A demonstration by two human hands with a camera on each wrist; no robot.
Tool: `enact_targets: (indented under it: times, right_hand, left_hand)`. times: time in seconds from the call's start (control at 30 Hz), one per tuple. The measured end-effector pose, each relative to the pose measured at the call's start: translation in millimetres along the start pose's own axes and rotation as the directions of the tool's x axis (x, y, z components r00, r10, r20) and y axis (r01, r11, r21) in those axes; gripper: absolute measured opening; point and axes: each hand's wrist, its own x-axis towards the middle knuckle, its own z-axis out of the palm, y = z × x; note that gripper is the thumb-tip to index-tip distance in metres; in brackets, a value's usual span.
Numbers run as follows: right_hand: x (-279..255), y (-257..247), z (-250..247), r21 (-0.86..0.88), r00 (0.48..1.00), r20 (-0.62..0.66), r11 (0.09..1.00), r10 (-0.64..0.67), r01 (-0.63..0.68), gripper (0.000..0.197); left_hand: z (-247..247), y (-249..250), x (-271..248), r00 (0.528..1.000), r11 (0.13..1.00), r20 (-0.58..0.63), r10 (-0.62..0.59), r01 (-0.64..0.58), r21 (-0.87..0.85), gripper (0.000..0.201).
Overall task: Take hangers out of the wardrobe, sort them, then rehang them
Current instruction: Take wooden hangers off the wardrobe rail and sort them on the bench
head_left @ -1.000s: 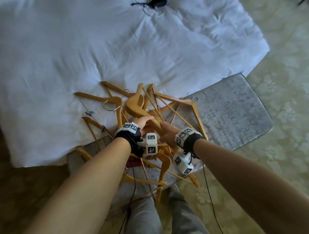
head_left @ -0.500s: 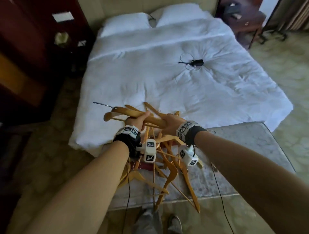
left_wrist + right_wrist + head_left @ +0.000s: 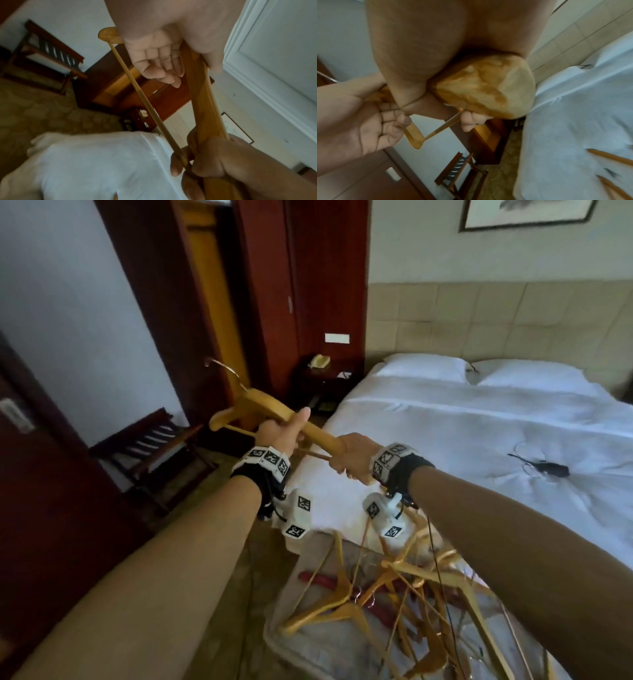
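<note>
Nearest, a heap of wooden hangers (image 3: 404,594) lies on the grey bench (image 3: 308,642) at the bed's (image 3: 479,440) foot. Above it, left hand (image 3: 282,436) and right hand (image 3: 352,457) both grip one wooden hanger (image 3: 270,409), fingers curled around it, hook toward the wardrobe (image 3: 260,285).

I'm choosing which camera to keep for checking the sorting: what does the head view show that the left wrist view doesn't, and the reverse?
Only the head view shows the hanger's metal hook, the pile of hangers on the bench, and the pillows.

Only the left wrist view shows the left hand's fingers curled under the hanger.

Both show the left hand and right hand in a grip on that hanger.
</note>
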Motion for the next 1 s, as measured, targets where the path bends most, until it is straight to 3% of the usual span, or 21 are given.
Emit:
enact_targets:
  times: [0.07, 0.17, 0.3, 0.37, 0.43, 0.57, 0.7, 0.87, 1.0]
  right_hand:
    - [4, -34, 6, 0.01, 0.999, 0.0, 0.999, -0.052, 0.052, 0.018]
    - [8, -111, 36, 0.02, 0.99, 0.027, 0.99, -0.139, 0.139, 0.017]
    - [7, -210, 87, 0.079, 0.963, 0.057, 0.963, -0.262, 0.258, 0.031]
    - [1, -259, 116, 0.096, 0.942, 0.067, 0.942, -0.328, 0.321, 0.026]
    - [-6, -307, 145, 0.078, 0.915, 0.08, 0.918, -0.395, 0.389, 0.017]
    - [-21, -394, 196, 0.034, 0.857, 0.11, 0.863, -0.504, 0.503, 0.025]
    - [-34, -473, 243, -0.005, 0.769, 0.175, 0.781, -0.614, 0.625, 0.017]
    - [-45, -549, 299, 0.123, 0.722, 0.126, 0.733, -0.68, 0.669, 0.01]
    - [-46, -606, 344, 0.201, 0.674, 0.152, 0.69, -0.723, 0.695, 0.009]
  left_hand:
    - [-35, 9, 5, 1.0, 0.999, -0.011, 0.023, -0.023, 0.04, 0.05]
    - [-122, 18, 7, 0.997, 0.995, -0.061, 0.043, -0.038, 0.089, 0.05]
    - [-233, 21, 1, 0.991, 0.988, -0.108, 0.079, -0.063, 0.14, 0.047]
    - [-283, 23, -8, 0.987, 0.978, -0.116, 0.108, -0.084, 0.19, 0.044]
    - [-332, 23, -16, 0.981, 0.972, -0.146, 0.127, -0.094, 0.213, 0.043]
    - [-436, 25, -37, 0.966, 0.983, -0.23, 0.119, -0.082, 0.166, 0.036]
    - [-531, 28, -64, 0.953, 0.988, -0.283, 0.105, -0.067, 0.141, 0.035]
    - [-629, 23, -91, 0.894, 0.958, -0.414, 0.172, -0.054, 0.282, 0.034]
    - [-703, 16, -101, 0.854, 0.931, -0.492, 0.167, 0.029, 0.365, 0.034]
